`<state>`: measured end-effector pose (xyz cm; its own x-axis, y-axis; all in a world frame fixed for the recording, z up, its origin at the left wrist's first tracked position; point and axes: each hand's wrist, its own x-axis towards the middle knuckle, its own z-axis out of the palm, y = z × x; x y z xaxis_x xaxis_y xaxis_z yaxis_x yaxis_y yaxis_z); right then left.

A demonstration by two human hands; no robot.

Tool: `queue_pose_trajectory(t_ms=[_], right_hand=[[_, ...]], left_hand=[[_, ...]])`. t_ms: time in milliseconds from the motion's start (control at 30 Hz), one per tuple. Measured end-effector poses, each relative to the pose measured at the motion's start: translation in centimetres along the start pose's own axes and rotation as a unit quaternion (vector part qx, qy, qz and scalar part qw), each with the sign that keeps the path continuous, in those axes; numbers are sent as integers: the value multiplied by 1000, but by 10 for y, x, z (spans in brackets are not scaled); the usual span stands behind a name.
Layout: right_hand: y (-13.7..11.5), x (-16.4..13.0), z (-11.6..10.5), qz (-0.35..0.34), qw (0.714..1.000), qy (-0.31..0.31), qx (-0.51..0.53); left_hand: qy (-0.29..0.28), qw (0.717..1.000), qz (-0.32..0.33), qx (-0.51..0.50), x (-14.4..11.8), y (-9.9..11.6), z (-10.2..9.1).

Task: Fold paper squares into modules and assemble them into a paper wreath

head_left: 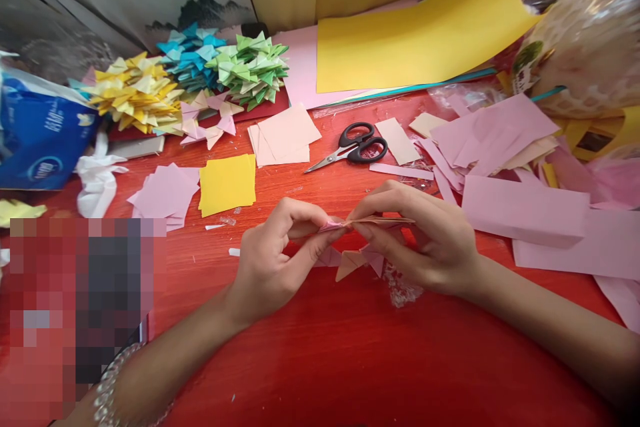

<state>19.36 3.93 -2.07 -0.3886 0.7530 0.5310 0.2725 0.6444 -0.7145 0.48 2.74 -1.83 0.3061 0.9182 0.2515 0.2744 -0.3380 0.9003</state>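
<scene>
Between my two hands is a chain of folded paper pieces [353, 260] in pink and peach, its lower part hanging below my fingers. My left hand [283, 260] pinches a pink folded end of it between thumb and forefinger. Fingertip to fingertip with it, my right hand [420, 233] grips a flat peach folded paper piece [383, 219], seen edge-on. The fingers hide the spot where the pink and peach papers meet. Black-handled scissors [350, 147] lie beyond my hands, blades partly apart.
Stacks of pink [165, 193], yellow [227, 185] and peach paper squares [285, 137] lie beyond my left hand. Behind them stand yellow [137, 93], blue [193, 53] and green folded-paper clusters [250, 67]. Pink paper offcuts [500, 133] heap up at right. A blue tissue pack [43, 130] is at left.
</scene>
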Motion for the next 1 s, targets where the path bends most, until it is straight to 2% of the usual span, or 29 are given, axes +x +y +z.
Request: queue_pose_trajectory(t_ms=[467,733,1000], right_hand=[[0,2,-1,0,1000,1,1],[2,0,3,-68,996,33,-47],[1,-1,4,-87,993,39,-69]], left_hand=[[7,1000,23,20,1,0,1],[-6,1000,0,6,0,1,0],[-10,1000,-6,-2,0,0,1]])
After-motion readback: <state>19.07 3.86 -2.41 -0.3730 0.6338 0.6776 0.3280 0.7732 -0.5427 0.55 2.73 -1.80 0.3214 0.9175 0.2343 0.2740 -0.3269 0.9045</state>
